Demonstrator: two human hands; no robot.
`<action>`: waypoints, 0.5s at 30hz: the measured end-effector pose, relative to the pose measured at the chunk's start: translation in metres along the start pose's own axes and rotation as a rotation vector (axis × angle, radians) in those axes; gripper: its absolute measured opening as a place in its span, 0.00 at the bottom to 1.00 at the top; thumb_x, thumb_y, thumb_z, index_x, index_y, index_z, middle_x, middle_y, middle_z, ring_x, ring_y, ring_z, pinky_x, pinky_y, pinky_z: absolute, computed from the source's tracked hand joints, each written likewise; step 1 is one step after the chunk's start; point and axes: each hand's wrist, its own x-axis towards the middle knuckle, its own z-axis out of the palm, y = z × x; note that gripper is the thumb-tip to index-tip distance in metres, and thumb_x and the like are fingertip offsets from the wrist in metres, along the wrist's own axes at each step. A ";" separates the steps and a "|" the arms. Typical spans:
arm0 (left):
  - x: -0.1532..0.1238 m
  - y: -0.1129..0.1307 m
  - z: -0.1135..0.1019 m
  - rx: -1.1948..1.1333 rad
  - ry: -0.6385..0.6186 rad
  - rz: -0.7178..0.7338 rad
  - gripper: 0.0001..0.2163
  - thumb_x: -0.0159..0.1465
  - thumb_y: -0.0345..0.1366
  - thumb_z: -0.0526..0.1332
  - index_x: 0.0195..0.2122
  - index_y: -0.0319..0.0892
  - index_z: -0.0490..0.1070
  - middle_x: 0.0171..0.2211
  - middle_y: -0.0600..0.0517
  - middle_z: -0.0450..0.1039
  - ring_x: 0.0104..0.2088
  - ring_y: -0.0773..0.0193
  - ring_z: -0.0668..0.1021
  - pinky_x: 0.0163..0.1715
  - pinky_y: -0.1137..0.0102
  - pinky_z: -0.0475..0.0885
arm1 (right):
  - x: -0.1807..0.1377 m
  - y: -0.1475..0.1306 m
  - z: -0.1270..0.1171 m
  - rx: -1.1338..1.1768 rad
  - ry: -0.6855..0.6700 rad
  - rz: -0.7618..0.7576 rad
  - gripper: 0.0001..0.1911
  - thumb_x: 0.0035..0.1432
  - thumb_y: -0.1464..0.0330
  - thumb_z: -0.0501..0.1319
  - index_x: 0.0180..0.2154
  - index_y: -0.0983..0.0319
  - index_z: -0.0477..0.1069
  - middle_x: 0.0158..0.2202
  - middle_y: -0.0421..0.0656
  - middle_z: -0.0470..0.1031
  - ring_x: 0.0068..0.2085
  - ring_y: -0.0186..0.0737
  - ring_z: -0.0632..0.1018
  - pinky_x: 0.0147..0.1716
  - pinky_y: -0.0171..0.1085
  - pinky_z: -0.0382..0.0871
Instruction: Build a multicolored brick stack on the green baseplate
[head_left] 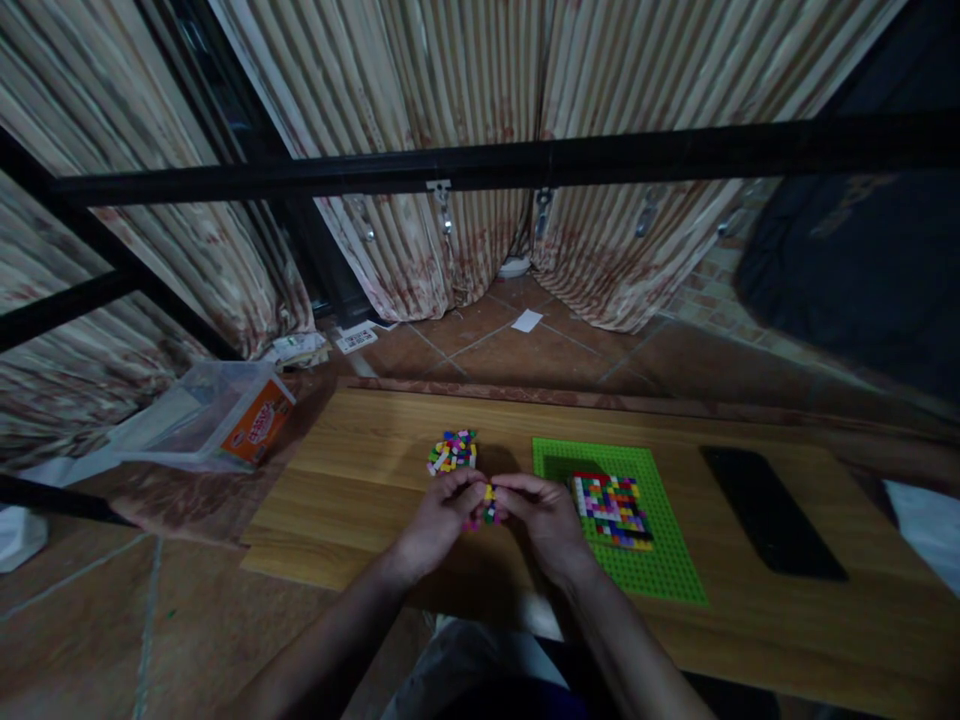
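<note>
My left hand [446, 512] and my right hand [546, 515] meet over the near part of the wooden table [360, 470]. Between their fingertips is a small yellow toy brick [490, 493], with the fingers of both hands pinched on it. Several more small coloured bricks [491, 516] show just below it; whether they are joined to it I cannot tell. Beyond my left hand lies a loose pile of toy bricks [454, 452]. Right of my right hand, a block of multicoloured bricks [613, 510] sits on a green studded baseplate [667, 565].
A black flat slab [772, 512] lies on the table's right side. On the floor to the left stands a clear plastic box [202, 400] with an orange label. A dark metal bar [480, 165] crosses in front of striped curtains [480, 80] beyond the table.
</note>
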 end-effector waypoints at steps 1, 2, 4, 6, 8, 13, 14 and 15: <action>-0.001 0.000 0.000 -0.044 0.012 -0.019 0.15 0.55 0.48 0.64 0.31 0.39 0.70 0.23 0.56 0.67 0.23 0.72 0.68 0.25 0.75 0.62 | 0.001 0.002 -0.001 -0.020 0.015 -0.009 0.11 0.46 0.62 0.69 0.33 0.60 0.80 0.23 0.39 0.78 0.24 0.35 0.74 0.27 0.36 0.68; -0.001 0.001 0.000 -0.070 0.034 -0.033 0.16 0.54 0.48 0.65 0.31 0.39 0.70 0.23 0.56 0.67 0.24 0.72 0.68 0.25 0.75 0.63 | 0.002 0.003 -0.002 -0.083 0.040 -0.037 0.10 0.47 0.63 0.68 0.33 0.60 0.80 0.25 0.40 0.79 0.25 0.37 0.75 0.29 0.37 0.69; 0.000 0.000 -0.002 -0.071 0.095 -0.049 0.16 0.52 0.47 0.67 0.31 0.39 0.70 0.24 0.56 0.68 0.24 0.72 0.70 0.27 0.75 0.65 | 0.006 0.007 -0.005 -0.309 0.104 -0.135 0.08 0.50 0.65 0.65 0.34 0.59 0.80 0.30 0.42 0.80 0.30 0.40 0.78 0.33 0.39 0.70; 0.002 -0.003 -0.004 -0.041 0.155 -0.059 0.16 0.51 0.46 0.68 0.32 0.39 0.72 0.25 0.55 0.70 0.26 0.71 0.71 0.30 0.74 0.68 | 0.008 0.010 -0.006 -0.572 0.126 -0.257 0.09 0.54 0.70 0.60 0.34 0.59 0.80 0.34 0.44 0.81 0.34 0.41 0.79 0.37 0.39 0.70; 0.004 -0.006 -0.007 -0.011 0.184 -0.063 0.16 0.50 0.45 0.68 0.33 0.39 0.73 0.27 0.54 0.72 0.27 0.70 0.73 0.32 0.73 0.70 | 0.009 0.010 -0.005 -0.769 0.071 -0.362 0.12 0.57 0.74 0.56 0.33 0.58 0.79 0.34 0.45 0.80 0.36 0.41 0.78 0.39 0.38 0.70; 0.005 -0.010 -0.008 0.050 0.165 -0.052 0.14 0.52 0.43 0.67 0.34 0.39 0.74 0.27 0.54 0.74 0.28 0.68 0.75 0.31 0.73 0.70 | 0.004 0.004 0.003 -0.787 0.006 -0.416 0.12 0.61 0.72 0.55 0.37 0.58 0.78 0.36 0.45 0.80 0.38 0.41 0.78 0.40 0.37 0.70; 0.004 -0.009 -0.007 0.045 0.159 -0.051 0.13 0.52 0.43 0.67 0.34 0.39 0.74 0.27 0.54 0.74 0.28 0.69 0.74 0.31 0.73 0.69 | 0.003 0.003 0.004 -0.720 0.008 -0.375 0.11 0.61 0.70 0.56 0.38 0.59 0.78 0.37 0.45 0.80 0.38 0.41 0.79 0.40 0.37 0.70; 0.002 -0.007 -0.006 0.031 0.152 -0.051 0.13 0.52 0.43 0.67 0.34 0.39 0.75 0.27 0.54 0.74 0.28 0.69 0.74 0.31 0.73 0.69 | 0.001 0.002 0.005 -0.641 0.006 -0.321 0.10 0.60 0.68 0.58 0.40 0.59 0.78 0.37 0.44 0.80 0.37 0.40 0.79 0.39 0.37 0.71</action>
